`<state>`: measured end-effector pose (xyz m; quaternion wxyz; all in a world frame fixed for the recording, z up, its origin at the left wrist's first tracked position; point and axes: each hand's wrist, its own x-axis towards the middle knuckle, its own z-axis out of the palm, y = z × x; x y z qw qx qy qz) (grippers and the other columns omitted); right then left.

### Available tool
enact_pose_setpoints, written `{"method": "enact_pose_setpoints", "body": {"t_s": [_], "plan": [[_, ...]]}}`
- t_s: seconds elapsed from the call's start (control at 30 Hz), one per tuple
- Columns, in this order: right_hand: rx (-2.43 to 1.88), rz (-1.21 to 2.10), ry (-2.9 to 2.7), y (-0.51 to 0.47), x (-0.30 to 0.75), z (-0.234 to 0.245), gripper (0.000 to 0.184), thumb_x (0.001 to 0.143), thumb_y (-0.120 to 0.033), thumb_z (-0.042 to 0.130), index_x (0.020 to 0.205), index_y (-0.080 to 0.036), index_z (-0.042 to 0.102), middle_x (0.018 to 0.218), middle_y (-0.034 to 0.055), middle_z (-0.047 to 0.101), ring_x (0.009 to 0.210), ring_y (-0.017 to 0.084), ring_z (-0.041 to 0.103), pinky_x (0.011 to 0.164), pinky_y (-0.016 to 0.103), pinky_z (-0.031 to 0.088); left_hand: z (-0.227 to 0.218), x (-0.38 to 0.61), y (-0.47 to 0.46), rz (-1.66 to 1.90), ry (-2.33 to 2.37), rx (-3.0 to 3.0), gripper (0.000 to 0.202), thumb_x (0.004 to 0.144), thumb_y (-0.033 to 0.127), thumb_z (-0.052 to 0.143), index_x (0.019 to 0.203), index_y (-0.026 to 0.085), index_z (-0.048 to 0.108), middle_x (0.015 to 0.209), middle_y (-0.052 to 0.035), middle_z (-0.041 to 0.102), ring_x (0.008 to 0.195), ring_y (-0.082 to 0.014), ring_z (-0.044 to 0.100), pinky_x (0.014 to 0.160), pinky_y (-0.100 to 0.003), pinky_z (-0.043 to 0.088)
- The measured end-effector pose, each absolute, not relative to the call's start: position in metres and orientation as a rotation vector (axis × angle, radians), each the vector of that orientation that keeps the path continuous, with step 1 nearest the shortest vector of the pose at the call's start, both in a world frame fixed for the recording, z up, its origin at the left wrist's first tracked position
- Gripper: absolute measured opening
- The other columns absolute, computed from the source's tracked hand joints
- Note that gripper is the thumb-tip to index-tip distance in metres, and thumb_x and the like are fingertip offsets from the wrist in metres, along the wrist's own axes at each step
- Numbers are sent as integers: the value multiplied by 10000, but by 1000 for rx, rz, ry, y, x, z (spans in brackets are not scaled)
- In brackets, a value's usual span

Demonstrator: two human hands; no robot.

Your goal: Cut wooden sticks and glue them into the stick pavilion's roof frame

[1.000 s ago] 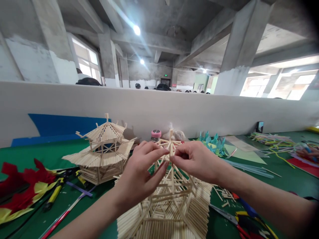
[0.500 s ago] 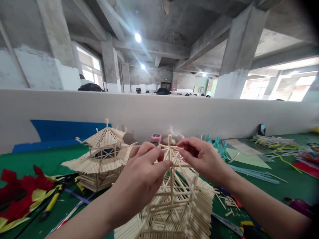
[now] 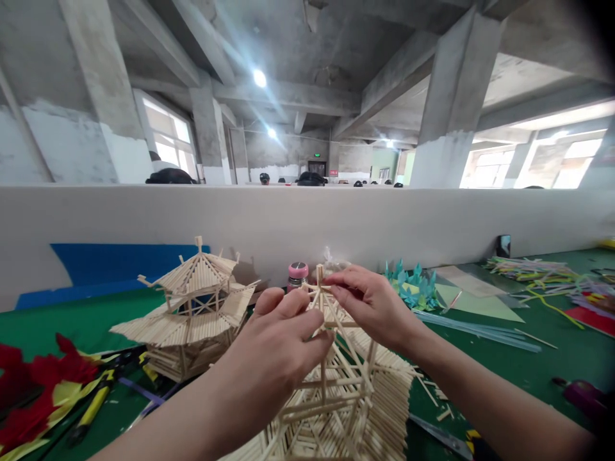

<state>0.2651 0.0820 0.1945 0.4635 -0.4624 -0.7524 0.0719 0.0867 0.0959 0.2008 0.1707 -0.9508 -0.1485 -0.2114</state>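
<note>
Green tabletop [image 3: 504,365] under stick model [image 3: 384,403]; concrete columns [image 3: 449,109] beyond partition [image 3: 269,221].

On the tabletop [image 3: 500,365], a stick frame [image 3: 336,398] stands in the middle — a stick pagoda [image 3: 195,317] to its left, scissors [image 3: 439,435] to its right. Behind the frame sits a bottle [image 3: 298,273], near the partition [image 3: 269,221]; farther right — a paper ornament [image 3: 413,288], then a phone [image 3: 503,246] with strips [image 3: 533,272] before it.

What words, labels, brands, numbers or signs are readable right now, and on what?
Nothing is legible.
Small green sign, far off: too small to read.
Small red sign, far off: too small to read.
Phone-like device: too small and blurred to read.
Near stick model: no lettering visible.
</note>
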Motion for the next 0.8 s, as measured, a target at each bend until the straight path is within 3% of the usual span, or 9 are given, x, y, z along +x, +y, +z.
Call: {"method": "enact_pose_setpoints", "body": {"t_s": [0.4,0.53,0.8], "plan": [[-1214,160,-1899,85,265,197,246,781,-129,423,862,-197,645,769,29,575,714,132,529,652,278,410,199,86,98,-629,-334,-2621,143,752,158,506,878,188,567,847,-12,606,937,-224,392,833,-351,208],[-1219,172,-1904,86,265,198,247,780,-120,413,808,-197,645,765,25,576,703,131,524,635,273,404,200,86,97,-603,-356,-2634,105,769,139,485,821,182,566,831,-5,611,915,-209,410,820,-342,224],[-1210,192,-1893,86,264,199,261,769,-114,421,837,-213,653,759,23,574,706,130,531,649,268,408,201,88,97,-620,-349,-2660,175,807,145,441,901,197,579,789,-8,613,855,-196,429,784,-341,255]]}}
